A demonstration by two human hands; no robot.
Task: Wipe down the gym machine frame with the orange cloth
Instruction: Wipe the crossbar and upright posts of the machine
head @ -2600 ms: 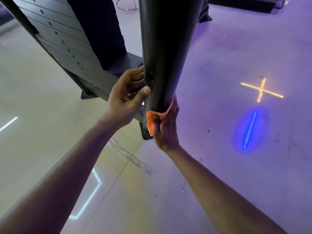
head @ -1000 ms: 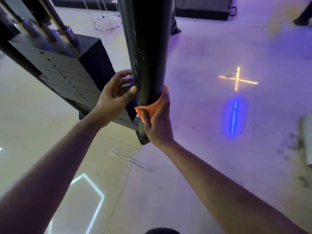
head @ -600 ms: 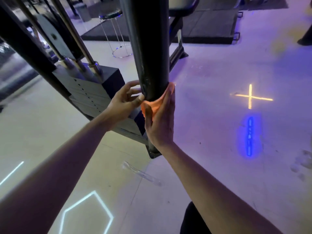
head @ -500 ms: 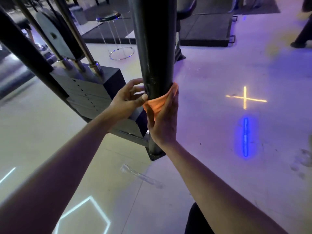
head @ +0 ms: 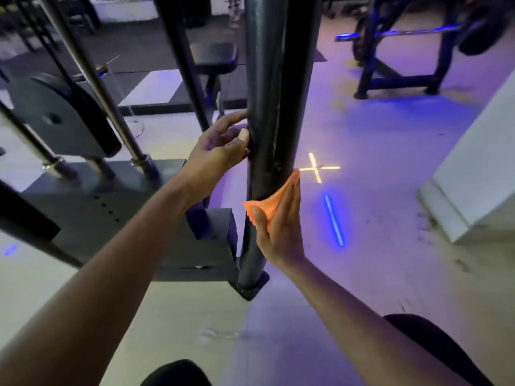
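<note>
Head view: right hand (head: 281, 232) pinched orange cloth (head: 271, 200) flat against frame post (head: 274, 107); left hand (head: 220, 151) gripped post, fingers curled.

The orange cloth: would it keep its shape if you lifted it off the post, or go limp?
Probably limp: the cloth bends round the post and bunches under the right hand. It looks thin, so likely light. Its ragged edge suggests soft fabric.
</note>
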